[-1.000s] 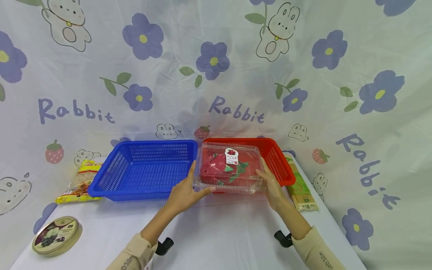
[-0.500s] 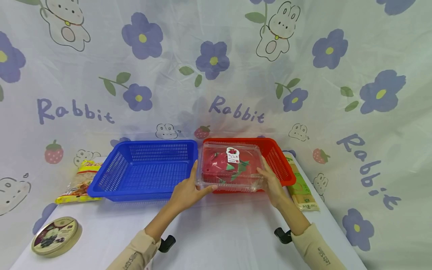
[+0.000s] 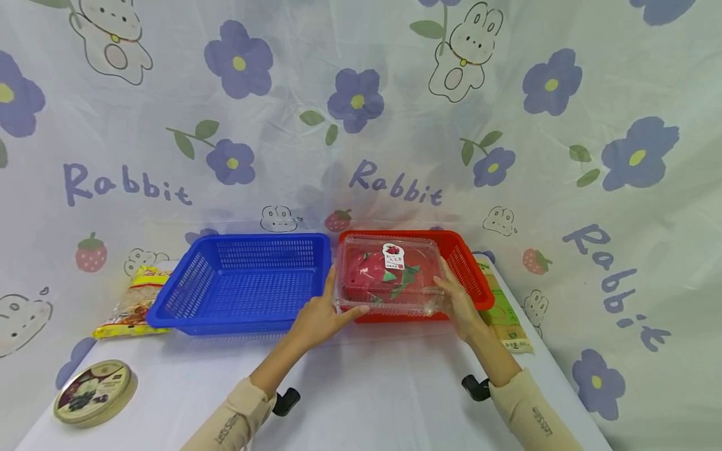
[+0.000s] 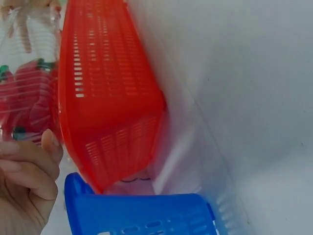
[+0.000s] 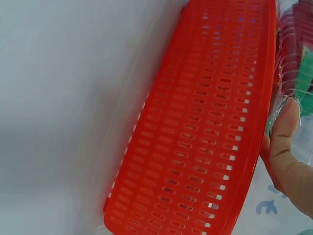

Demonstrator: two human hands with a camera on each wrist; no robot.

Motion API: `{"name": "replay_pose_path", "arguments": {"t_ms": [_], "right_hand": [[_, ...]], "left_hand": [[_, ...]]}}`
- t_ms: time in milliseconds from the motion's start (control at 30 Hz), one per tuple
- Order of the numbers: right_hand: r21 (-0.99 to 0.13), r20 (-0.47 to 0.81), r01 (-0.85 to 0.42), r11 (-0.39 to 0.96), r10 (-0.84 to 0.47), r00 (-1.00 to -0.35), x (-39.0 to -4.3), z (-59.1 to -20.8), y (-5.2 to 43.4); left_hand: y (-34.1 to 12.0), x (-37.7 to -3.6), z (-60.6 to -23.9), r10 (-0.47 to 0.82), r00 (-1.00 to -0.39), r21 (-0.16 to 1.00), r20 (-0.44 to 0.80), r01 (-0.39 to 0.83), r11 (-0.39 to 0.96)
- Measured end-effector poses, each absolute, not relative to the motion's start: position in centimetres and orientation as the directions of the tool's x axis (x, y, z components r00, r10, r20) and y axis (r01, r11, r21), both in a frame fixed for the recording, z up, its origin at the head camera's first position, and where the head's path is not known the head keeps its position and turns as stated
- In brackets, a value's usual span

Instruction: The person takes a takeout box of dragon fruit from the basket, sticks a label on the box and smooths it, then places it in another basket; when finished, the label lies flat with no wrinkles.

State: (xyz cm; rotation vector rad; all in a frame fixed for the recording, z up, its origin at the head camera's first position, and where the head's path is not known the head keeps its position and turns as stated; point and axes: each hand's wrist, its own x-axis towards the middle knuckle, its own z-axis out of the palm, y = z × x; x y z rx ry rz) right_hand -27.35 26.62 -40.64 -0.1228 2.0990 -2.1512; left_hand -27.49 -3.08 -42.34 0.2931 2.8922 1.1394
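Observation:
Both hands hold a clear plastic box (image 3: 372, 272) of dragon fruit, with a white label on its lid. It is over the red basket (image 3: 481, 294), hiding much of its inside; whether it touches the rim I cannot tell. On the box's left side, my left hand (image 3: 319, 318) grips with the thumb along the front edge. The right hand (image 3: 461, 308) holds the opposite side. In the left wrist view, curled fingers (image 4: 34, 166) show by the box (image 4: 32, 93). The right wrist view shows the right thumb (image 5: 287, 117) against the plastic wall.
A blue basket (image 3: 265, 291) stands left of the red one. A yellow-edged food bag (image 3: 138, 304) lies beyond it, with a round tin (image 3: 93, 393) at the front left. A green packet (image 3: 504, 313) lies on the right. A printed curtain (image 3: 293, 150) hangs behind.
Both hands have carried the box a little to the right and farther back over the red basket. The baskets, tin and packets have stayed in place.

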Motion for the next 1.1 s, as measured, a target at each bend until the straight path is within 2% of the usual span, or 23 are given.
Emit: {"name": "replay_pose_path", "arguments": {"t_ms": [533, 900, 1100], "right_hand": [[-0.998, -0.041, 0.05, -0.049, -0.168, -0.985, -28.5, -41.1, 27.4], [-0.993, -0.062, 0.077, -0.085, -0.168, -0.984, -29.3, -41.0, 27.5], [-0.994, -0.08, 0.089, -0.063, -0.138, -0.987, -30.2, -40.9, 27.5]], "left_hand": [[-2.1, -28.0, -42.7, 0.152, -0.988, 0.663, 0.007, 0.118, 0.739], [-1.5, -27.4, -43.7, 0.168, -0.985, 0.712, 0.036, 0.143, 0.688], [-1.4, -27.1, -44.5, 0.178, -0.983, 0.699, 0.036, 0.151, 0.699]]}}
